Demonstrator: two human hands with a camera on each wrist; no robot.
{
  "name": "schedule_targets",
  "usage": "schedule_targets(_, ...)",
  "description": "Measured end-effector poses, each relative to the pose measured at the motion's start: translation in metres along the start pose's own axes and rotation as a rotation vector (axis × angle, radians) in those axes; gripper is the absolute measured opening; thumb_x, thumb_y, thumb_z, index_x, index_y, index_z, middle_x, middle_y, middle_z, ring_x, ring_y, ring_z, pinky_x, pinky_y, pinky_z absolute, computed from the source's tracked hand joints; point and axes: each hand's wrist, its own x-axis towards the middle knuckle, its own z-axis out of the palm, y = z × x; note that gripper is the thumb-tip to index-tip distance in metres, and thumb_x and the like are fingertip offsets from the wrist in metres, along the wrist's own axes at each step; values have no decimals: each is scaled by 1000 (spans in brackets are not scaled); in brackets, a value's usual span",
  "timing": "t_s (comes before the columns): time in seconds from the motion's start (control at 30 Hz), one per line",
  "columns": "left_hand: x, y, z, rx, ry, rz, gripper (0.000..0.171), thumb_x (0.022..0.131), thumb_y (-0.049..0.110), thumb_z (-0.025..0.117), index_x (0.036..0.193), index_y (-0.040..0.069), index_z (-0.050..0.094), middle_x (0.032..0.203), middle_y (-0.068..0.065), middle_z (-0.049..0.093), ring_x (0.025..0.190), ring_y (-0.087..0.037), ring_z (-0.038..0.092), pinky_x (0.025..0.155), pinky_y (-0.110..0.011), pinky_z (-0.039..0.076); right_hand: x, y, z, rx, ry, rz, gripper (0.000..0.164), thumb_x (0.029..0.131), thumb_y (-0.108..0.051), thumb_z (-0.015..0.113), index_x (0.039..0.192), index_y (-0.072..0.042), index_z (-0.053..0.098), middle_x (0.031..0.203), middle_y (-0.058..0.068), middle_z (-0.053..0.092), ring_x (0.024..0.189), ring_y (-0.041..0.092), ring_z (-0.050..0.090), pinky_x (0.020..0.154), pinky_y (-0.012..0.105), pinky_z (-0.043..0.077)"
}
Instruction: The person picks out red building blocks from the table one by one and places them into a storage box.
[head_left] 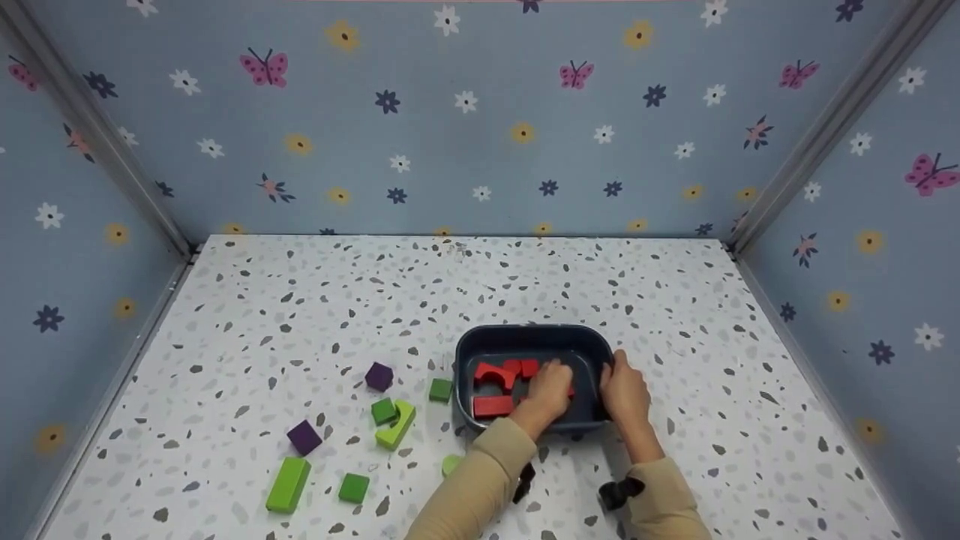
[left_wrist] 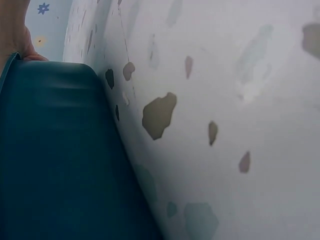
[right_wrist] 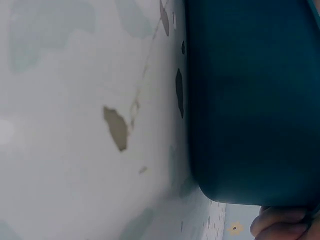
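Observation:
A dark blue bin (head_left: 534, 337) stands on the speckled table, its outer wall filling much of both wrist views. My left hand (head_left: 551, 386) reaches down inside it, knuckles up, fingertips hidden among red blocks. A bit of a red block (head_left: 571, 391) shows right beside that hand; I cannot tell whether the fingers hold it. Left of the hand lie a red arch block (head_left: 495, 374), a flat red block (head_left: 493, 406) and a small red cube (head_left: 529, 367). My right hand (head_left: 626, 386) grips the bin's right rim, its fingers (right_wrist: 280, 225) showing at the corner in the right wrist view.
Left of the bin lie purple blocks (head_left: 379, 376), green cubes (head_left: 441, 389), a light green arch (head_left: 397, 426) and a long green block (head_left: 289, 484). A light green round piece (head_left: 451, 464) is beside my left sleeve. Patterned walls (head_left: 480, 150) enclose the table's back and sides.

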Motion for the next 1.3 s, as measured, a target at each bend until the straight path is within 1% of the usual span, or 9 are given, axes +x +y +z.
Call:
schedule_targets(0.13,0,0,-1,-6,2,0,11,69,6,73,71,7,62,84,-8,58,82,-21,57,67,-28,49,0,0,1,4,19,-15,15,90,-13,48,97,0,47,82,27,59,71,42,58,52,50,41)
schedule_targets(0.33,0,-2,-3,-7,-23,-10,15,70,12,76,72,7,61,85,-7,57,85,-22,58,69,-28,49,0,0,1,12,47,-40,17,89,-13,48,99,1,47,81,30,59,70,44,58,50,52,42)
schedule_targets(0.53,-1,-1,-8,-26,8,-13,25,71,18,75,86,4,62,91,-10,57,88,-24,57,72,-29,48,2,-1,1,10,31,-28,16,90,-13,47,99,0,47,82,29,59,71,43,59,51,51,42)
schedule_targets(0.67,-3,0,-14,-47,20,11,28,72,17,73,93,2,62,94,-10,57,89,-25,57,74,-31,48,3,-1,2,15,21,-18,15,90,-14,47,97,-1,47,82,27,60,70,40,59,52,49,42)
schedule_targets(0.83,-7,-1,-24,-66,26,34,31,77,18,70,101,1,61,99,-11,57,90,-25,57,75,-31,47,2,0,2,11,28,-18,16,90,-14,48,98,0,47,81,27,59,69,41,59,51,50,42)
schedule_targets(0.97,-13,-1,-33,-79,46,54,33,82,18,65,109,0,59,104,-12,56,92,-24,57,77,-30,47,2,1,2,12,37,-29,16,89,-13,48,97,0,47,80,29,59,68,43,58,50,52,41)
schedule_targets(1.07,-18,-1,-42,-106,42,68,39,88,24,58,117,-1,56,112,-13,54,101,-25,54,85,-31,44,2,1,1,15,40,-31,16,89,-14,48,96,0,46,80,30,59,69,45,58,50,53,41)
schedule_targets(1.2,-26,-5,-54,-137,36,99,51,94,37,43,126,-2,48,127,-15,47,118,-27,43,97,-38,34,2,2,1,6,47,-38,15,89,-14,49,96,0,46,79,29,58,69,45,58,50,53,41)
schedule_targets(1.3,-33,-11,-61,-129,52,119,58,94,44,35,131,0,43,134,-15,41,125,-29,35,101,-43,27,2,3,0,1,41,-44,15,89,-13,48,95,0,46,78,28,58,68,44,58,50,52,41)
